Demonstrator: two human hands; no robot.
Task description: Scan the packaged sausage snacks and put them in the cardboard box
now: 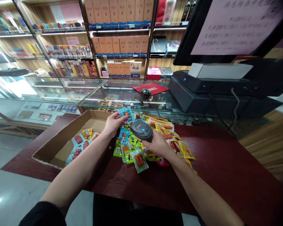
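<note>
Between its thumb and fingers, my left hand (pixel 113 123) pinches a small blue snack packet (pixel 126 115) above the back left of the pile. My right hand (pixel 157 143) is wrapped round a dark grey barcode scanner (pixel 142 129), whose head shows a blue light and points left toward the packet. Under both hands lies a pile of snack packets, with yellow ones (pixel 186 150) at the right and green ones (pixel 117 148) at the left. A clear packet with brown pieces (pixel 139 160) lies at its front edge.
An open cardboard box (pixel 61 138) with several packets stands left on the dark red table (pixel 214 166). Behind are a glass counter (pixel 91 101), a red mat (pixel 156 88) with a mouse (pixel 145 92), and stocked shelves. A monitor (pixel 226 31) stands back right.
</note>
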